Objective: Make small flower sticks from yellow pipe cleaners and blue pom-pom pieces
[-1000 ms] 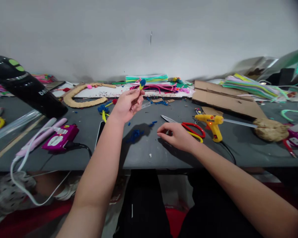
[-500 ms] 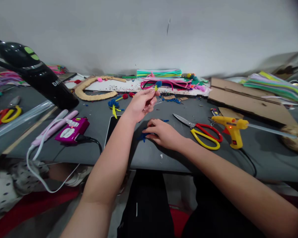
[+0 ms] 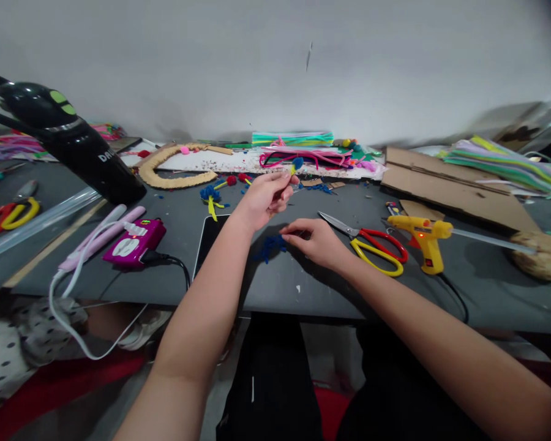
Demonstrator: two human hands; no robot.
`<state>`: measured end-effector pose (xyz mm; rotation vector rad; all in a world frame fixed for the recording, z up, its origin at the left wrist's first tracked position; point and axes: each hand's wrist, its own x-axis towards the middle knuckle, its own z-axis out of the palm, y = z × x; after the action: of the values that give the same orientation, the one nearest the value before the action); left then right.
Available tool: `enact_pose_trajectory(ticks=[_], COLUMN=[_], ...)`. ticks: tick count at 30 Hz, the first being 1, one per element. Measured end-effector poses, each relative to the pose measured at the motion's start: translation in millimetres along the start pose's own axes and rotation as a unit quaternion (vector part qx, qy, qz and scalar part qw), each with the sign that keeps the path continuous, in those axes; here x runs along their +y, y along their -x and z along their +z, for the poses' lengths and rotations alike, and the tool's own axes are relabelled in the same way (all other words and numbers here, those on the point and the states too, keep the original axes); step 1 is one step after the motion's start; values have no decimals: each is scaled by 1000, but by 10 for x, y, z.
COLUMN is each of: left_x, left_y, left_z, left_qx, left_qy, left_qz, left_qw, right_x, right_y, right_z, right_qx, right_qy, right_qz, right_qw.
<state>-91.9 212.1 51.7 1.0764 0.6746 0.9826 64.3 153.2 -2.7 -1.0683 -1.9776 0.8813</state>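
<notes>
My left hand (image 3: 262, 197) is raised over the dark table (image 3: 280, 288), fingers pinched on a small yellow stem with a blue pompom tip (image 3: 296, 164). My right hand (image 3: 314, 241) rests low on the table just below it, fingertips pinched at a little heap of blue fuzzy pieces (image 3: 270, 245). Whether it grips a piece I cannot make out. Red and yellow scissors (image 3: 371, 247) lie right of my right hand, blades pointing toward it.
A yellow glue gun (image 3: 423, 237) stands right of the scissors. A purple device (image 3: 133, 241) with a white cable, a black tool (image 3: 68, 147) and a tablet (image 3: 209, 236) sit at left. Cardboard (image 3: 454, 187), pipe cleaners (image 3: 298, 156) and a cardboard arc (image 3: 174, 171) lie at the back.
My right hand slid left from beside the scissors to the blue pieces under my left hand. My left hand lowered slightly with the pompom stem. The view shifted left.
</notes>
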Motion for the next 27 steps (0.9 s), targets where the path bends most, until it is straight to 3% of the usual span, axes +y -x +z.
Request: enact_pose_trajectory(ticks=[8, 17, 22, 27], left_x=[-15, -27, -68, -167], left_y=[1, 9, -3, 34], left_z=[14, 25, 46, 206], left_qx=[-10, -12, -14, -17], left_qy=[-1, -4, -1, -15], left_qz=[2, -7, -4, -26], left_qw=[1000, 1000, 1000, 999], right_x=[3, 37, 9, -3], right_y=[-12, -10, 26, 205], right_z=[26, 15, -163, -478], right_qx=[-17, -12, 35, 83], right_qy=[37, -63, -122, -203], right_qz=[12, 57, 87, 111], right_qw=[999, 996, 988, 969])
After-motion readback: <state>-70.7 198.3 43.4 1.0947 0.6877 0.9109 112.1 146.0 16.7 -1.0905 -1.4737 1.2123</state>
